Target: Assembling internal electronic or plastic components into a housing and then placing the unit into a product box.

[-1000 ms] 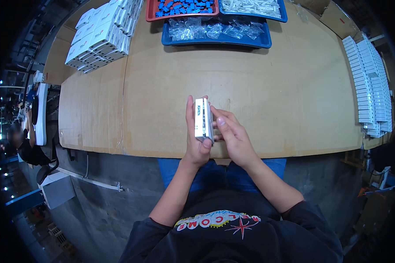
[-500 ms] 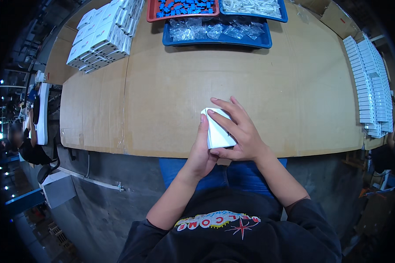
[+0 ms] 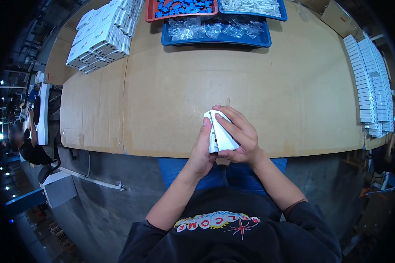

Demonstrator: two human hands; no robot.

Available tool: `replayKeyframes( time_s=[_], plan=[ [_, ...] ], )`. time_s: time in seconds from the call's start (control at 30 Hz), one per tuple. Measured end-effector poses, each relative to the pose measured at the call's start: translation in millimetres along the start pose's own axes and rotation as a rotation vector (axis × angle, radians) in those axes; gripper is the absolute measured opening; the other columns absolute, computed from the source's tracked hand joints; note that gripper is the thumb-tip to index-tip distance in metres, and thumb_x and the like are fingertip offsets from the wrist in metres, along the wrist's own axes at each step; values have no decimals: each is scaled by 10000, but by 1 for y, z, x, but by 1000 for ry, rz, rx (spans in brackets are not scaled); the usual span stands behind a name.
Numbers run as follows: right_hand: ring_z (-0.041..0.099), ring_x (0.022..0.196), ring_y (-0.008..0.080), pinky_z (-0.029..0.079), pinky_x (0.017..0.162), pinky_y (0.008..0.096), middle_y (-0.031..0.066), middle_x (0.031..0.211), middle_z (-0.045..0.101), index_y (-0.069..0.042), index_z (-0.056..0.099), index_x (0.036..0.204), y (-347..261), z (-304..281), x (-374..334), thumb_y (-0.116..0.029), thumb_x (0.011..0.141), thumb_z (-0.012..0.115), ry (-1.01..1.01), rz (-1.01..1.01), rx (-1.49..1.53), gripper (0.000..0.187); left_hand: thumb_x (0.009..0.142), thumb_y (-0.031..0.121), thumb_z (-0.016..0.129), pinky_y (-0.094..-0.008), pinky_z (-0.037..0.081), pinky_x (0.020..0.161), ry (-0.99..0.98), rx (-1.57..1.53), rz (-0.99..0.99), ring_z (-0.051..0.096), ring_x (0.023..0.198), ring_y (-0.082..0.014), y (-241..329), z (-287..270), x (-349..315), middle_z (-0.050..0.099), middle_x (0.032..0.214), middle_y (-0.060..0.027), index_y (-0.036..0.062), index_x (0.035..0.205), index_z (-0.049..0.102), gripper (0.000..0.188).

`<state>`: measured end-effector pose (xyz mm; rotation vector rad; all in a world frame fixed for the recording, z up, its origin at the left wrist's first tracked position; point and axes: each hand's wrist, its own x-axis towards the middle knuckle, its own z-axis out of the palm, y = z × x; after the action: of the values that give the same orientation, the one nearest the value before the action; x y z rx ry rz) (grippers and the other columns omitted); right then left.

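Observation:
Between my two hands, close to the table's near edge, is a small white box [image 3: 223, 136]. It is tilted, with a narrow side with small dark marks turned up on its left. I cannot tell whether the box is one piece or has a part lifting away. My left hand [image 3: 201, 147] is closed along its left side, thumb upright against the edge. My right hand [image 3: 244, 136] wraps over the right side, its fingers across the top and its thumb at the lower corner. The underside is hidden by my hands.
Stacked white boxes [image 3: 102, 37] stand at the far left, with more white stacks [image 3: 368, 83] along the right edge. At the back are a red tray [image 3: 151, 17] of blue pieces, a blue tray [image 3: 281, 16] of white pieces, and a blue tray [image 3: 215, 43] of clear bags. A person [image 3: 30, 147] sits far left.
The white box has turned in my hands, so its marked narrow side now shows. My right fingers have drawn in closer around it, and my left thumb has shifted slightly.

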<state>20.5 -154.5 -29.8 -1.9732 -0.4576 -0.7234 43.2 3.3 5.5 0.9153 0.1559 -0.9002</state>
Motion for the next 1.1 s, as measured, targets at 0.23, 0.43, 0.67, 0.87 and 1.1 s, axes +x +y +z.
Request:
replayKeyframes(
  time_s=[0.23, 0.43, 0.67, 0.87, 1.1],
  plan=[
    [619, 1286, 376, 469, 1112, 491, 278, 1435, 568, 48, 361, 1588, 2, -2, 9, -650, 1046, 461, 469, 352, 633, 889, 1099, 626, 213, -496, 549, 1049, -188, -246, -13, 665, 1231, -411, -8, -19, 20, 600, 1445, -248, 44, 1597, 365, 781],
    [498, 1389, 290, 484, 1087, 428, 170, 1511, 420, -25, 527, 1395, 27, -25, 20, -360, 1000, 713, 315, 496, 328, 550, 1103, 493, 379, -459, 492, 1130, 3, 0, 347, 607, 1317, -369, 4, -31, 39, 549, 1486, -233, 65, 1602, 315, 660],
    [667, 1180, 290, 457, 1133, 544, 111, 1216, 682, -56, 667, 949, 18, -52, 1, -83, 819, 822, -150, 362, -255, 204, 1001, 120, 570, -438, 331, 1225, 111, 664, 771, 445, 1466, -340, 7, -74, 30, 421, 1590, -239, 15, 1555, 357, 602],
    [626, 1294, 263, 286, 1228, 644, 64, 1278, 688, -99, 723, 1124, -19, -57, -24, -265, 884, 805, -432, 372, -330, 303, 918, 53, 614, -601, 307, 1217, 52, 1686, 763, 391, 1500, -403, 14, -98, -16, 447, 1566, -185, 157, 1425, 620, 518],
    [555, 1394, 275, 257, 1239, 644, 98, 1388, 637, -65, 719, 1215, 14, -43, 4, -265, 950, 740, -360, 442, -443, 333, 989, 332, 667, -699, 169, 1226, 137, 1679, 660, 376, 1505, -399, 21, -57, 11, 464, 1552, -140, 178, 1433, 623, 472]
  ],
)
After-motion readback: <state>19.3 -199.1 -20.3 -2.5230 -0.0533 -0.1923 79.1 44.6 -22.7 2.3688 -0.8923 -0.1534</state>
